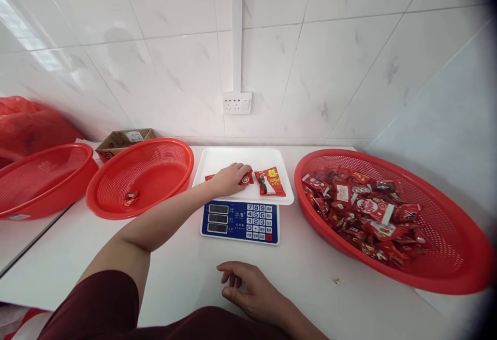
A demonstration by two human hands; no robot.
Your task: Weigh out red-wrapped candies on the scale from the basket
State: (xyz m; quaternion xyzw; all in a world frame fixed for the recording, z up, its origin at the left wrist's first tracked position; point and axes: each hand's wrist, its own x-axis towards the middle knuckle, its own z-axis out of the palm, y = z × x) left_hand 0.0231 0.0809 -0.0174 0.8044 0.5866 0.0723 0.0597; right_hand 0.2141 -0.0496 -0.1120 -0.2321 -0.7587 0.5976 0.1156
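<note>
My left hand (232, 178) reaches over the white tray of the digital scale (243, 156), fingers bent down and closed on a small red candy packet (246, 178). Part of that packet is hidden beneath the hand, and a bit of red wrapper shows at the wrist side. To the right of my fingertips, a larger red packet (271, 181) with yellow characters and a printed figure lies flat on the tray. My right hand (250, 291) hovers near the table's front, holding nothing, its fingers loosely curled and apart. The scale's blue keypad panel (240, 222) faces me.
On the right stands a large red basket (458, 226) full of red-wrapped candies (368, 210). Left of the scale, another red basket (163, 169) holds a small packet. A further basket (46, 174), a cardboard box (120, 141) and a red bag (31, 128) are beyond it.
</note>
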